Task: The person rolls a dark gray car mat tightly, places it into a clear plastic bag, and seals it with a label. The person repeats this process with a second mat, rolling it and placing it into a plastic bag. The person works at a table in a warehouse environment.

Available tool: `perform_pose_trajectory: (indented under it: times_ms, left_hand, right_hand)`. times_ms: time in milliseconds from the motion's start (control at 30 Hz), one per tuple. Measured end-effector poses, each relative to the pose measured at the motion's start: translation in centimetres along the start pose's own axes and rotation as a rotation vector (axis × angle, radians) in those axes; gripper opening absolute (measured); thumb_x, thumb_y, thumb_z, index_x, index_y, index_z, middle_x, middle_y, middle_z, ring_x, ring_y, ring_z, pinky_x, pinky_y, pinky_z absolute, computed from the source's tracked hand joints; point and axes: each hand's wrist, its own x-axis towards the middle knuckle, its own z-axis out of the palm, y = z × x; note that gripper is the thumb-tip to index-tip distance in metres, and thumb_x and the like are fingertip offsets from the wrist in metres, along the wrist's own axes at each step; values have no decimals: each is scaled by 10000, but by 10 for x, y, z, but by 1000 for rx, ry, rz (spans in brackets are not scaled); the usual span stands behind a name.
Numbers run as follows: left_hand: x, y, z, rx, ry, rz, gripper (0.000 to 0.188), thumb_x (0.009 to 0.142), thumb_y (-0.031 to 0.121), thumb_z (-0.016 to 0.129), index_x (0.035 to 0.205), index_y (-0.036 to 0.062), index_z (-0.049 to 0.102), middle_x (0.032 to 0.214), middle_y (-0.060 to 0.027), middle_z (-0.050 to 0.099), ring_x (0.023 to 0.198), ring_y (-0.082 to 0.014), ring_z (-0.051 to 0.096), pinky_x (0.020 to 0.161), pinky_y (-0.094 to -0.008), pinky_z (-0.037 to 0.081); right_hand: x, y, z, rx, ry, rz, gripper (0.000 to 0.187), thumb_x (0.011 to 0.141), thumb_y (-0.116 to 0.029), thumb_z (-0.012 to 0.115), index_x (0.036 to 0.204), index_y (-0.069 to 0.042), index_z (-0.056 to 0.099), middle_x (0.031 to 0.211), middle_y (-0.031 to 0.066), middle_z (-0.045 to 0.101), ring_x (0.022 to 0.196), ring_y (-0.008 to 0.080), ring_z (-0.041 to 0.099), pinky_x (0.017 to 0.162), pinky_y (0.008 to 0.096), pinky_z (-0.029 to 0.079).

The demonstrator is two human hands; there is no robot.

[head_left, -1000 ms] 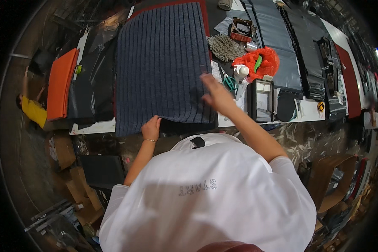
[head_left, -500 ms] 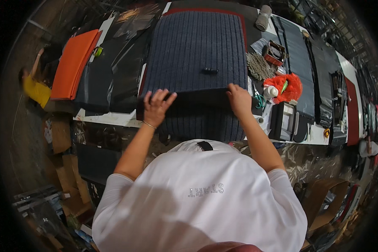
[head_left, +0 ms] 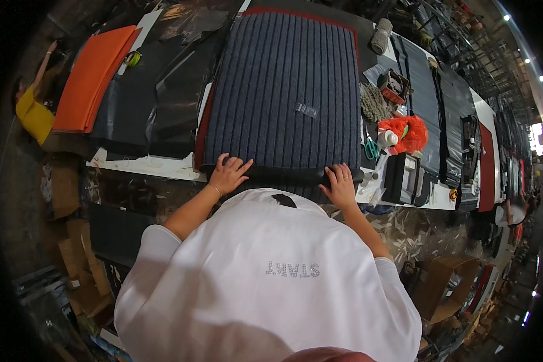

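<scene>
At far left, brown cartons (head_left: 65, 190) stand below table level, their contents too dark to make out. The left hand (head_left: 227, 175) rests, fingers spread, on the near edge of the ribbed blue-grey mat (head_left: 283, 90), which lies on the table in front of the person. The right hand (head_left: 341, 184) bends its fingers over the same edge; whether either grips cannot be told. Beyond, a small red box (head_left: 394, 95) holds dark items, and a red plastic bag (head_left: 415, 142) surrounds something green (head_left: 405, 131). Lower right, an open cardboard box (head_left: 431, 283) contains greyish material.
</scene>
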Motion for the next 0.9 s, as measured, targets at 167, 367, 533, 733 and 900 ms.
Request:
perform_pose_trajectory:
  times_ms: [167, 367, 533, 733, 900]
  left_hand:
    - [21, 2, -25, -68, 40, -62, 519, 926, 314, 692, 1410, 166, 578, 1006, -11, 606, 1001, -197, 568, 1026, -408, 399]
    - [51, -25, -22, -451, -56, -178, 189, 981, 303, 617, 1101, 157, 602, 990, -56, 631, 888, -304, 660, 749, -446, 537]
    - [89, -54, -23, -552, -210, -243, 193, 990, 345, 598, 1019, 157, 625, 1094, -71, 556, 927, -318, 659, 791, -465, 529]
    - [92, -60, -26, -205, 67, 170, 385, 881, 483, 686, 940, 105, 643, 1076, -86, 554, 1066, -286, 518, 968, -415, 400]
    - [72, -26, -10, 26, 138, -22, 407, 903, 468, 672, 1128, 133, 623, 1094, -68, 540, 995, -256, 531, 907, -391, 416]
  right_hand:
    - [2, 2, 11, -118, 4, 37, 442, 864, -400, 728, 1161, -80, 657, 1157, 129, 591, 1150, 356, 550, 1065, 495, 418]
    - [30, 12, 16, -132, -148, 167, 321, 927, -400, 672, 929, -87, 605, 1009, 106, 605, 988, 313, 605, 838, 458, 504]
    - [63, 38, 19, -39, -199, 185, 314, 991, -390, 603, 982, -78, 571, 981, 120, 623, 907, 328, 639, 749, 454, 524]
    - [86, 52, 39, -204, -180, 235, 380, 990, -462, 575, 1058, -88, 588, 1100, 137, 548, 1107, 336, 540, 937, 465, 397]
    - [92, 53, 41, -199, -151, 210, 341, 974, -432, 608, 1022, -96, 580, 1046, 132, 530, 1055, 331, 538, 899, 459, 398]
